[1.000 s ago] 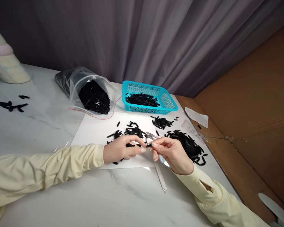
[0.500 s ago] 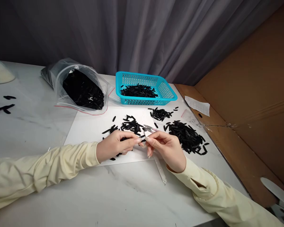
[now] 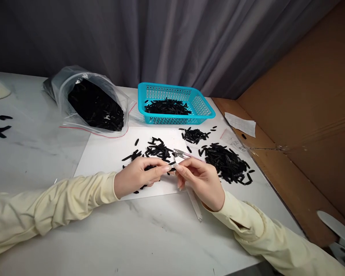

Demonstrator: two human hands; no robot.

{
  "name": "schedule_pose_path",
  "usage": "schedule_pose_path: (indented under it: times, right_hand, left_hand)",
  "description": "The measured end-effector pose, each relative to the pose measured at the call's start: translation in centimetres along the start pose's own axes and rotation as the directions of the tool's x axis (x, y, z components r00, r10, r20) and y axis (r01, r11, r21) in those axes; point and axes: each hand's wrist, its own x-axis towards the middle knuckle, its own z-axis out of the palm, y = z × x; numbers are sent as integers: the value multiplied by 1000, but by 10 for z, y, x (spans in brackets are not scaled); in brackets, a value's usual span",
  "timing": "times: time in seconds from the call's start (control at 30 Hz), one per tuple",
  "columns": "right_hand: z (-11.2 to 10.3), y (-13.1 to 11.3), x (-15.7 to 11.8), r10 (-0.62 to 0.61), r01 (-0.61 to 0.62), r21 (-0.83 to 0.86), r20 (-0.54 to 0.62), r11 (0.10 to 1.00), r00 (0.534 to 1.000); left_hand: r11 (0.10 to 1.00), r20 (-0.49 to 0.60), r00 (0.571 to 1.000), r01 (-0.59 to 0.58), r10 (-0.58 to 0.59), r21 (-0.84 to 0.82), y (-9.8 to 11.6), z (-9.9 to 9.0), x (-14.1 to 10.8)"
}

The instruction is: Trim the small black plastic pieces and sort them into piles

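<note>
A: Pose of the hands?

B: Left hand (image 3: 142,174) enters from the left, wrist nearly straight, thumb and forefinger pointing right; right hand (image 3: 204,180) reaches up from the lower right, thumb on the near side, remaining fingers curled. Tips almost meet

A: State of the fingers?

B: Both pairs pinched on one small black piece (image 3: 173,169), held between the hands, over the right part of the white sheet (image 3: 100,153)

A: Edges and room?

B: Bench (image 3: 149,237) edge on the right slants closely past the larger heap (image 3: 225,163). Blue basket (image 3: 175,120) stands near the back edge, before the curtain (image 3: 161,42). Widest room: the marbled stretch nearest the person. Tight just behind the right fingers, where the snips (image 3: 179,154) lie

A: Counts?

B: One basket; one open clear bag (image 3: 62,96); one pair of snips, partly hidden; one paper slip (image 3: 240,125). Two heaps right of the sheet, the smaller (image 3: 194,135) near the basket; more pieces scattered on the sheet, overlapping, so uncounted
</note>
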Motion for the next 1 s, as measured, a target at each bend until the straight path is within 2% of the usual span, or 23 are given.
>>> schedule_pose_path:
  times: [0.17, 0.57, 0.77, 1.0]
  right_hand:
    - [0, 0, 0, -21, 21, -49, 5, 999, 1000]
    - [-1, -1, -2, 25, -27, 23, 63, 999, 998]
    - [-1, -2, -2, 18, -22, 64, 65, 998, 998]
    - [-2, -3, -3, -6, 3, 26, 119, 1000, 993]
  left_hand:
    - [1000, 1, 1000, 8, -8, -13, 2, 0, 1]
    - [981, 19, 999, 49, -46, -186, 2, -2, 1]
    - [977, 18, 998, 60, -57, -206, 4, -2, 2]
    - [977, 6, 998, 69, -69, -202, 4, -2, 2]
